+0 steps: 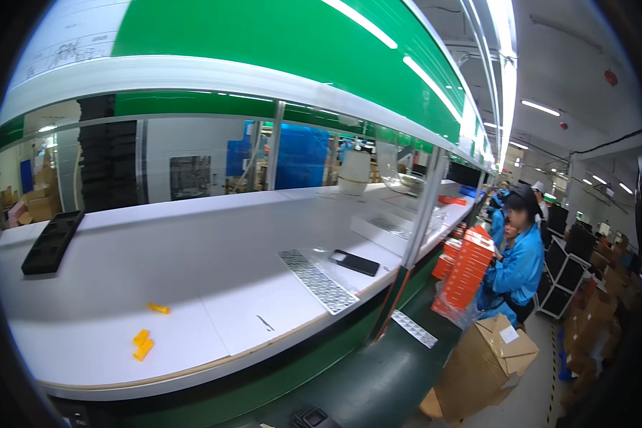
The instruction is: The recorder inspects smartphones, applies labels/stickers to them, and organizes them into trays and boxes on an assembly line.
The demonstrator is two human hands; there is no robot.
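Note:
Neither of my hands shows in the head view. A white workbench (128,285) fills the left and middle. On it lie small yellow pieces: one yellow piece (158,308) by itself and a little cluster of yellow pieces (143,345) nearer the front edge. A black compartment tray (52,242) rests at the far left. Toward the right of the bench a black phone (355,262) lies beside a sheet of stickers (317,280) in rows.
A dark green surface (349,385) runs below the bench, with a second sticker sheet (414,329) on it. A metal post (422,207) rises at the bench edge. Right stand a cardboard box (485,367), a stack of orange boxes (466,267) and a person in blue (521,264).

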